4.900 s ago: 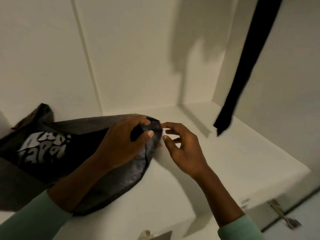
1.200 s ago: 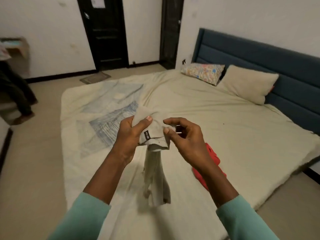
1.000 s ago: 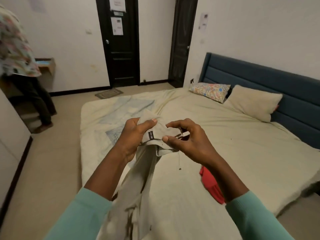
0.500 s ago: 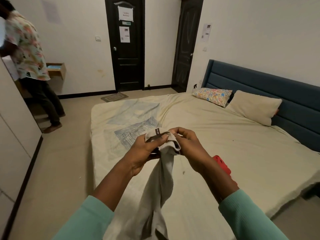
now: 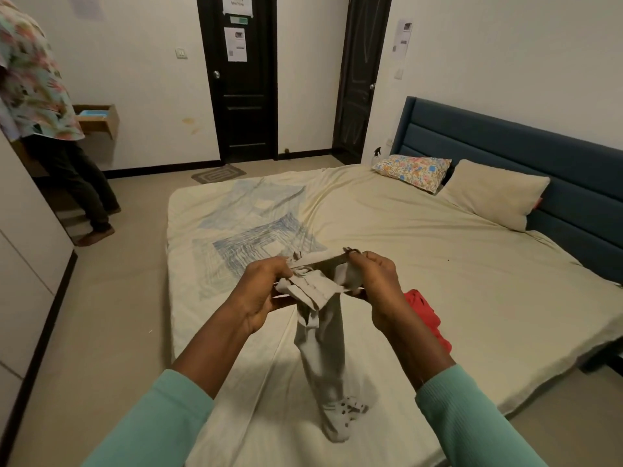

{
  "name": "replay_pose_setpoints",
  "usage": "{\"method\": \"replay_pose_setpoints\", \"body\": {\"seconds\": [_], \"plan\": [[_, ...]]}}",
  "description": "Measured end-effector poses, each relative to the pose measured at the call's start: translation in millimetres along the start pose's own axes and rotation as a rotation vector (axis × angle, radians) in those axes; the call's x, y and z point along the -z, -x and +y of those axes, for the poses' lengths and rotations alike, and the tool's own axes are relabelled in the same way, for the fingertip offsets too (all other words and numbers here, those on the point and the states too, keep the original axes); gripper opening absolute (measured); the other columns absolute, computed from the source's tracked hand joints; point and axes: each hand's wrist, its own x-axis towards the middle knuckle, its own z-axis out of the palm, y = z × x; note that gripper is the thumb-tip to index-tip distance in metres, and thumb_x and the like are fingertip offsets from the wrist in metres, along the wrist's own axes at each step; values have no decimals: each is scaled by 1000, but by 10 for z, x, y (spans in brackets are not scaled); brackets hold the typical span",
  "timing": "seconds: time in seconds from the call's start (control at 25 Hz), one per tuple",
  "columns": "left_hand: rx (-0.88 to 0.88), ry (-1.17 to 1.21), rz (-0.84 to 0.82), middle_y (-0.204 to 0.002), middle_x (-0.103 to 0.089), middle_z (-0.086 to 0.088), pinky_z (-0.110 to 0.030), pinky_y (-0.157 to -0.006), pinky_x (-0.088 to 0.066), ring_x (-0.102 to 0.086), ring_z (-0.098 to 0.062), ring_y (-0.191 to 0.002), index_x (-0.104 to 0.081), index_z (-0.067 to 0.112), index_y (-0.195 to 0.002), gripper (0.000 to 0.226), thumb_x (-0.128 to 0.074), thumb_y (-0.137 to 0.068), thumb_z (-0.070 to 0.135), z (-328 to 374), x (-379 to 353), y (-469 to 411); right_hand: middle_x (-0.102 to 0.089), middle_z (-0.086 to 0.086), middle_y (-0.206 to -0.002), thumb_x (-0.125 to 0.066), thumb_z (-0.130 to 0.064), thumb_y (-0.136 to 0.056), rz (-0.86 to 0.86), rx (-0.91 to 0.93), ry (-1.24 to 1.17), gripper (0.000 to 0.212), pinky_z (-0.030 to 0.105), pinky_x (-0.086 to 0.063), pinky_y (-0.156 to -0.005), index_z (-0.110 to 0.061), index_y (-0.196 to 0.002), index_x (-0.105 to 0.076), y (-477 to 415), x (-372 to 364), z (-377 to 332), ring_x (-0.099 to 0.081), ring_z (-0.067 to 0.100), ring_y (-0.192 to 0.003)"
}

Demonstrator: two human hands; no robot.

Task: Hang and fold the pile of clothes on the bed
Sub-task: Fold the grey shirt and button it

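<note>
Both of my hands hold a pale grey-beige garment (image 5: 322,348) by its top edge, above the near part of the bed (image 5: 421,257). My left hand (image 5: 261,291) pinches the left end and my right hand (image 5: 377,281) pinches the right end, so the opening is stretched between them. The rest of the garment hangs straight down, and its lower end rests on the sheet. A red garment (image 5: 426,318) lies crumpled on the bed just right of my right forearm, partly hidden by it.
Two pillows (image 5: 492,190) lean on the blue headboard (image 5: 539,156) at the far right. Another person (image 5: 43,123) stands at the far left by a white wardrobe (image 5: 23,251). Two dark doors (image 5: 241,79) are in the far wall.
I left the wardrobe shelf and the dark garment and came to the bed. In the last second my hands moved apart and spread the garment's top edge between them.
</note>
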Motion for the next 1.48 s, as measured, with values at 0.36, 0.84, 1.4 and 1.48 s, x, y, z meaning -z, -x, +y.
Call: {"method": "replay_pose_setpoints", "body": {"seconds": [0.36, 0.84, 1.4, 1.48], "plan": [[-47, -64, 15, -102, -78, -9, -32, -73, -58, -72, -20, -88, -78, 11, -102, 22, -56, -106, 10, -239, -171, -464, -62, 7, -85, -37, 1, -102, 188, -2, -148, 39, 27, -53, -59, -15, -103, -72, -617, 529, 21, -59, 20, -72], [-259, -608, 121, -75, -74, 5, -42, -82, -57, -68, -15, -77, -79, 12, -71, 43, -82, -83, 53, -406, 293, -921, -64, 6, -77, -61, -5, -98, 329, 19, -251, 5, 36, -58, -72, -7, -96, -64, -996, 836, 331, -66, 18, -61], [-709, -1170, 94, -75, -65, 5, -37, -62, -48, -60, -15, -68, -62, 20, -87, 42, -73, -89, 60, -330, 724, -877, -60, -7, -86, -59, -19, -100, 764, 268, 61, 7, 36, -57, -81, -23, -101, -53, -1474, 989, 197, -64, 19, -80], [-930, -1400, -82, -83, -64, 3, -35, -63, -47, -60, -19, -73, -65, 16, -95, 49, -67, -88, 64, -84, 806, -858, -66, -8, -90, -56, -19, -100, 742, 289, 83, 13, 35, -54, -89, -28, -100, -65, -1483, 974, 82, -63, 16, -88]]}}
